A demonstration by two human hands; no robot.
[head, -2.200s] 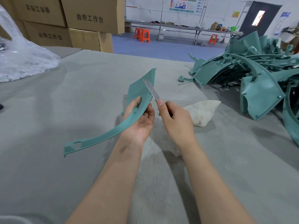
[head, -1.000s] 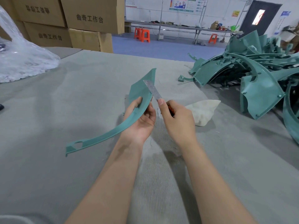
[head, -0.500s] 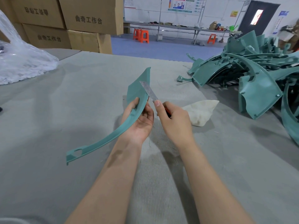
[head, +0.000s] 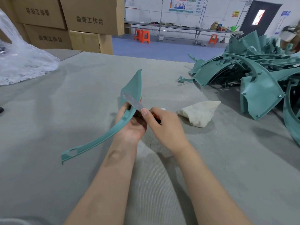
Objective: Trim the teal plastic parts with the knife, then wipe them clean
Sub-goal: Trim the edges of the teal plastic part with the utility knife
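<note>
Gripping a curved teal plastic part (head: 129, 93) at frame centre, the left hand (head: 132, 125) holds it above the grey table (head: 65, 111). The right hand (head: 164, 125) clasps the knife (head: 132, 101), blade laid across the part. A white cloth (head: 199, 112) lies right of the hands, teal parts (head: 253, 82) heaped at upper right.

Curved teal plastic part (head: 131, 88); mottled grey metal knife blade (head: 132, 101) with orange handle; cream crumpled cloth (head: 199, 113); grey ribbed surface (head: 65, 111).

A curved part (head: 134, 85) is being held over the table (head: 48, 119) by the left hand (head: 131, 127), and the knife (head: 132, 101) is being laid across it by the right hand (head: 167, 127). A cloth (head: 199, 113) is lying just right of the hands, with a pile of parts (head: 259, 95) farther right.
</note>
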